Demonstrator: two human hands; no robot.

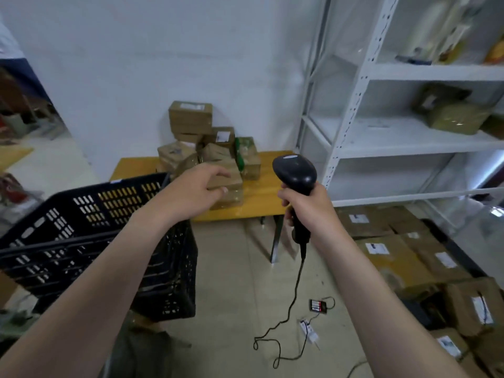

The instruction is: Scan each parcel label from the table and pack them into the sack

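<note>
Two hands are at work. The right hand (305, 205) is wrapped tight round the handle of a black barcode scanner (296, 170), head up, and the scanner's cable (296, 285) hangs down to the floor. The left hand (191, 189) reaches to the front parcel (231, 196), with the fingers over its top and the thumb at its near side, spread in a wide curve. It seems not yet closed, and I cannot tell if it touches.

To do this step well, the left hand should take the parcel firmly by its sides, turn the label upward and hold it steady under the scanner head.

This parcel is a small brown carton under glossy clear tape. It lies near the front edge of the yellow tabletop (261, 203), at the foot of a pile of similar cartons (191, 118). No label shows on its visible faces. A black crate (109, 214) stands before the left end; the sack is not in view.
</note>
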